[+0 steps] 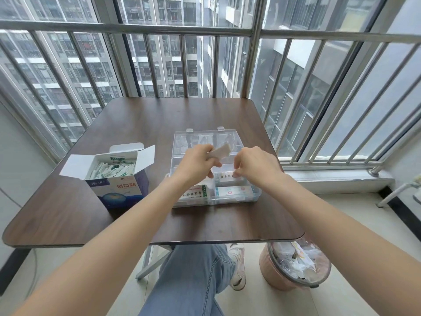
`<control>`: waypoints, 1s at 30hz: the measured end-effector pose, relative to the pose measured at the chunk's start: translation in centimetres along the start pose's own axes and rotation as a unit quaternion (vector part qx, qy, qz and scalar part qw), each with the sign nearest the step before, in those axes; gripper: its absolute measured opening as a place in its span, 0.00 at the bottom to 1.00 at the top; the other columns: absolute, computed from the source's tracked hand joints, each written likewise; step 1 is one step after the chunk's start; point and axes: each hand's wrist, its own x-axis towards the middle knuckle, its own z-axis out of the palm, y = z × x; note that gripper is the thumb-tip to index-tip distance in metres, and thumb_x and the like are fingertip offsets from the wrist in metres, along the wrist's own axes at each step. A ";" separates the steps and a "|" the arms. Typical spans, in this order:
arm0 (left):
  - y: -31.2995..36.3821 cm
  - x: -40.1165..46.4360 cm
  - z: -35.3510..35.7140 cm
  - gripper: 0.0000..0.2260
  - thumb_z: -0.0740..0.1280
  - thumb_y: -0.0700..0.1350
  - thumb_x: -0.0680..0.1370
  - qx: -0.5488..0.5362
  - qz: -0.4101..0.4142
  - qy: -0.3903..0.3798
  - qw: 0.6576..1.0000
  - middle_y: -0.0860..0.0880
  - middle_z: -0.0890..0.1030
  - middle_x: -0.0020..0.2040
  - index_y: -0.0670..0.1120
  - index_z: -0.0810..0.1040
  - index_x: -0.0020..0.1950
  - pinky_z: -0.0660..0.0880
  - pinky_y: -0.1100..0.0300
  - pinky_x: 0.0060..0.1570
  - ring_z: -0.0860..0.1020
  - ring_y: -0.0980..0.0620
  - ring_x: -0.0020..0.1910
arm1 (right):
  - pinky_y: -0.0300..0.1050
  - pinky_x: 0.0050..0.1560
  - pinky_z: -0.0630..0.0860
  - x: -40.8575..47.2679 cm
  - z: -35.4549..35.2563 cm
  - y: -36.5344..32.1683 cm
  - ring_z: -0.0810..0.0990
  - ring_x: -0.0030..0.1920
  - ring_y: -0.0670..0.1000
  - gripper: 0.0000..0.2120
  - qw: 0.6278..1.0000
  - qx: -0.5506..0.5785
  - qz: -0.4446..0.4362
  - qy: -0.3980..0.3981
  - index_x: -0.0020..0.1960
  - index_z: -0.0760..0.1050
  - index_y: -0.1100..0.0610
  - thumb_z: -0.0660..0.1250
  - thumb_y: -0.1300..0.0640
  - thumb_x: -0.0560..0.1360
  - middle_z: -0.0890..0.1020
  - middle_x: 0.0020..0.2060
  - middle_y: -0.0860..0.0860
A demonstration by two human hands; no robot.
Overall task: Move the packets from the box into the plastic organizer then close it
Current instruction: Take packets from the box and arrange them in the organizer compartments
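**Thin packets, light grip over the open organizer**

While the left hand (197, 161) pinches a small stack of white packets (220, 151) above the plastic organizer (256, 194), the right hand (255, 166) hovers just beside it with fingers curled down toward a rear compartment; whether those fingertips pinch anything I cannot tell. By their look the packets are light, flat paper sleeves, flexible and likely to fan apart or slide, so a pinch across the middle of the stack's short sides should hold them best. More packets stand loosely packed in the open box (116, 179), which sits on the table (68, 213) to the left of the organizer and near it. Front compartments already hold labelled items. Hinged back flat, the clear lid (200, 139) lies behind the tray, and both forearms cross the path it must swing through to close. A full pink bin (293, 265) stands on the floor, well apart from the work
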 end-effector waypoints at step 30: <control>1.1 -2.3 -1.3 0.05 0.66 0.43 0.79 -0.303 -0.060 -0.038 0.950 0.43 0.82 0.44 0.41 0.77 0.50 0.79 0.60 0.31 0.84 0.45 0.37 | 0.34 0.26 0.68 -2.2 -0.6 1.0 0.74 0.23 0.43 0.06 0.807 0.587 0.064 0.028 0.39 0.76 0.57 0.73 0.60 0.71 0.81 0.35 0.51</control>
